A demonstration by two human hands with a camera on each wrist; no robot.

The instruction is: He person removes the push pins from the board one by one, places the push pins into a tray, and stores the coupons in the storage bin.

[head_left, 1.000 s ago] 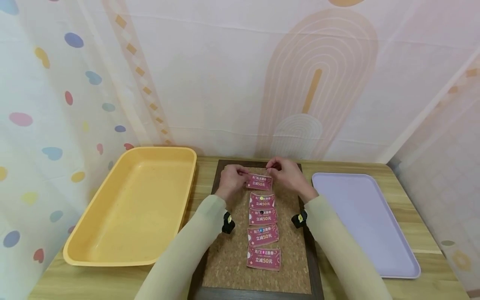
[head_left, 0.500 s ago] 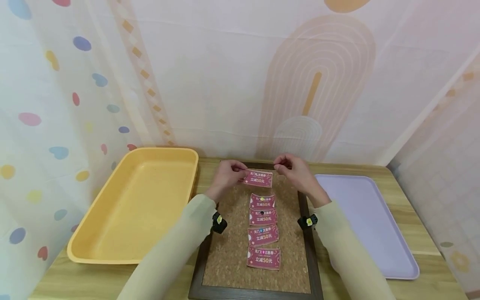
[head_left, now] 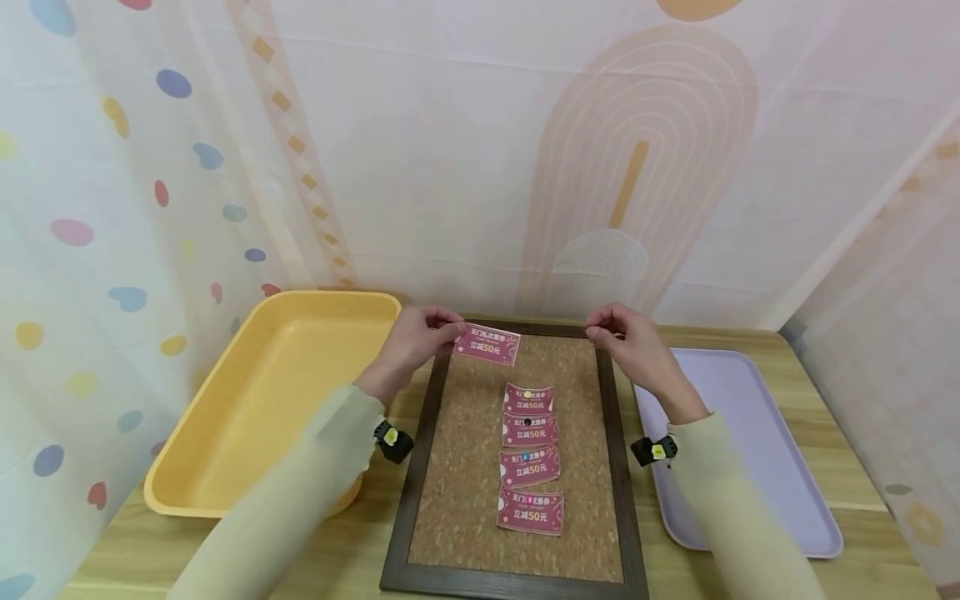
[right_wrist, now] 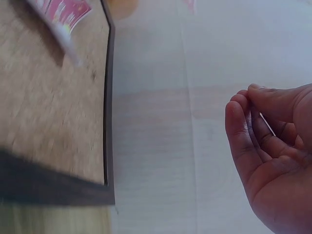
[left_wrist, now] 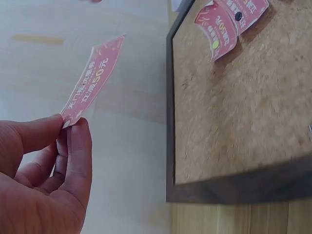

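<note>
My left hand pinches a pink printed coupon by its left end, thumb on top and fingers below. It holds the coupon up over the far left corner of a cork board in a dark frame. In the left wrist view the coupon tilts and bends slightly. My right hand is raised over the board's far right corner, thumb and fingertips pressed together. A small dark speck shows at those fingertips; what it is I cannot tell. Several like coupons line the board's middle, each with a coloured pin.
A deep yellow tray stands left of the board, under my left forearm. On the right lies a shallow lilac tray, partly beneath my right forearm. A patterned curtain hangs behind the wooden table.
My left hand has lifted the top coupon off the far end of the board and carried it left. My right hand has moved away to the right, fingertips still together.
</note>
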